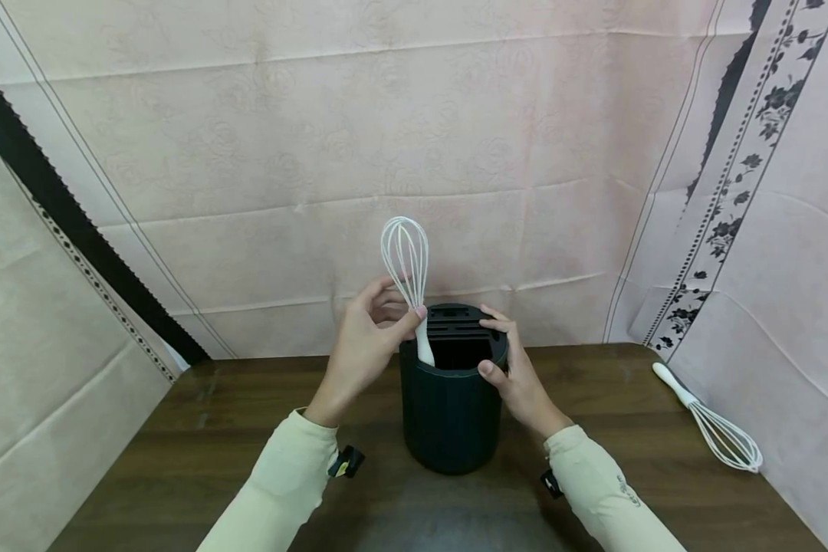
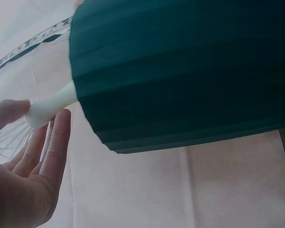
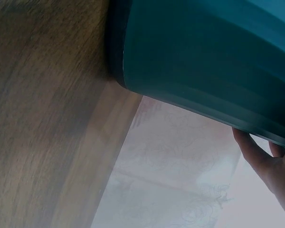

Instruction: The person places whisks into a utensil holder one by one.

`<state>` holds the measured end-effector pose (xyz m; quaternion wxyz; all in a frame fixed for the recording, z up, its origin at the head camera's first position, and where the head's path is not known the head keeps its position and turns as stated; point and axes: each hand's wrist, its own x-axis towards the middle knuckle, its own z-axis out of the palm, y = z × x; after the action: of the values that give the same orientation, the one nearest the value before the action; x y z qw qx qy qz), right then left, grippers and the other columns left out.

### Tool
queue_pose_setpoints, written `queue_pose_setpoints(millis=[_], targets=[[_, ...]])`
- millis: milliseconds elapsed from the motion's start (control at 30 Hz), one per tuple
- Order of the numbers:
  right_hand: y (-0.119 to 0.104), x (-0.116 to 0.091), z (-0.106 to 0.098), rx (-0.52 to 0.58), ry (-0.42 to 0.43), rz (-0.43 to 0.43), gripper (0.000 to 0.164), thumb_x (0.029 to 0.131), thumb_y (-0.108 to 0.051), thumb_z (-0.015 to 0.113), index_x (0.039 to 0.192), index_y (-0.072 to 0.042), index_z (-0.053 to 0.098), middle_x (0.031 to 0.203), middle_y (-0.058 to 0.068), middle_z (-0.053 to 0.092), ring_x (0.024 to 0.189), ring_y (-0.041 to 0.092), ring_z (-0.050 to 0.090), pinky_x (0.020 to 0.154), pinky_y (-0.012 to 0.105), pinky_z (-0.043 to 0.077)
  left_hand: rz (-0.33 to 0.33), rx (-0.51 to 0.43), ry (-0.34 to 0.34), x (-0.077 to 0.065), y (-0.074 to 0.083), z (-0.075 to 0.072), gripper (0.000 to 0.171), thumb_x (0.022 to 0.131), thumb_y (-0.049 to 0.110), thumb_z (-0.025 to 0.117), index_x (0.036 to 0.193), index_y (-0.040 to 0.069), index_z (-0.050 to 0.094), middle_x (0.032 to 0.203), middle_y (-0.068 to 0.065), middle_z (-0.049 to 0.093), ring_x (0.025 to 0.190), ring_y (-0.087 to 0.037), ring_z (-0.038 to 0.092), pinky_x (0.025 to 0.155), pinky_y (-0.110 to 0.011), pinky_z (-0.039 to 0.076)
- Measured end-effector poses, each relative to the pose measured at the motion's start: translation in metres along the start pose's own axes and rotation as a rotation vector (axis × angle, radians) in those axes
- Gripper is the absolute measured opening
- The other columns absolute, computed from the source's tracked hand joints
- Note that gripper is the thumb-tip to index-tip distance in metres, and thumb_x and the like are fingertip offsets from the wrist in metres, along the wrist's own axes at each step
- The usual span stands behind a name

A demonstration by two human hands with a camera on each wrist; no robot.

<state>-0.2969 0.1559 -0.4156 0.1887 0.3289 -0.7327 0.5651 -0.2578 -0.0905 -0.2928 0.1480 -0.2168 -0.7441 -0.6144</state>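
Observation:
A dark green utensil holder (image 1: 451, 422) with a slotted section at the back of its top stands upright on the table. My left hand (image 1: 369, 333) pinches a white whisk (image 1: 424, 345) between thumb and fingers, where the handle meets the wires. Its wire head points up, and the handle's lower end dips inside the holder's opening at the left rim. In the left wrist view, the pale handle (image 2: 54, 104) passes behind the holder's rim. My right hand (image 1: 520, 376) grips the holder's right side near the top, thumb at the front rim and fingers toward the back.
A second white whisk (image 1: 672, 383) lies at the right edge of the brown wooden table (image 1: 283, 422), its wires toward the front. Pale patterned cloth (image 1: 283, 153) hangs behind the table and along both sides.

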Motion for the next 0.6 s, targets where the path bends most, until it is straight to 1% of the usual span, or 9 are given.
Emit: queue_pose_setpoints(millis=[133, 233, 367, 433, 500, 600], targets=[[-0.001, 0.001, 0.000, 0.009, -0.002, 0.006, 0.069, 0.105, -0.060, 0.055, 0.154, -0.016, 0.037, 0.172, 0.006, 0.022, 0.156, 0.036, 0.022, 0.121, 0.071, 0.018, -0.003, 0.038, -0.011, -0.001, -0.002, 0.002, 0.044, 0.097, 0.014, 0.078, 0.138, 0.011, 0.062, 0.108, -0.010, 0.076, 0.091, -0.024, 0.077, 0.078, -0.034, 0.064], [0.000, 0.001, 0.000, 0.013, -0.002, 0.006, 0.068, 0.105, -0.058, 0.055, 0.154, -0.015, 0.037, 0.172, 0.007, 0.022, 0.156, 0.036, 0.022, 0.120, 0.071, 0.019, -0.003, 0.097, -0.014, -0.001, -0.006, 0.001, 0.041, 0.096, 0.019, 0.079, 0.134, 0.011, 0.064, 0.104, -0.008, 0.077, 0.089, -0.022, 0.076, 0.077, -0.034, 0.063], [0.000, 0.000, 0.001, 0.015, -0.001, 0.001, 0.068, 0.105, -0.058, 0.056, 0.154, -0.015, 0.037, 0.172, 0.009, 0.022, 0.157, 0.035, 0.021, 0.121, 0.071, 0.017, -0.013, 0.169, -0.014, -0.002, -0.010, 0.001, 0.046, 0.096, 0.025, 0.081, 0.136, 0.010, 0.064, 0.104, -0.005, 0.076, 0.093, -0.020, 0.074, 0.074, -0.035, 0.062], [0.000, 0.000, 0.001, 0.016, 0.001, 0.000, 0.068, 0.105, -0.059, 0.056, 0.153, -0.015, 0.037, 0.172, 0.009, 0.022, 0.157, 0.035, 0.021, 0.121, 0.068, 0.018, -0.024, 0.181, -0.010, -0.002, -0.010, 0.001, 0.051, 0.095, 0.027, 0.081, 0.139, 0.009, 0.061, 0.107, -0.004, 0.076, 0.096, -0.020, 0.073, 0.075, -0.036, 0.061], [0.001, 0.000, 0.001, 0.020, 0.002, 0.002, 0.067, 0.105, -0.058, 0.056, 0.154, -0.015, 0.037, 0.172, 0.008, 0.022, 0.157, 0.034, 0.023, 0.123, 0.060, 0.022, -0.033, 0.187, -0.004, -0.002, -0.010, 0.001, 0.056, 0.095, 0.029, 0.082, 0.142, 0.010, 0.058, 0.110, -0.004, 0.076, 0.098, -0.020, 0.073, 0.076, -0.036, 0.062], [0.001, 0.000, 0.001, 0.024, 0.004, 0.005, 0.066, 0.105, -0.057, 0.057, 0.154, -0.016, 0.038, 0.172, 0.008, 0.022, 0.156, 0.033, 0.025, 0.124, 0.038, 0.027, -0.035, 0.201, 0.002, -0.002, -0.010, 0.001, 0.065, 0.094, 0.032, 0.082, 0.147, 0.011, 0.052, 0.116, -0.004, 0.074, 0.099, -0.019, 0.071, 0.076, -0.036, 0.061]])
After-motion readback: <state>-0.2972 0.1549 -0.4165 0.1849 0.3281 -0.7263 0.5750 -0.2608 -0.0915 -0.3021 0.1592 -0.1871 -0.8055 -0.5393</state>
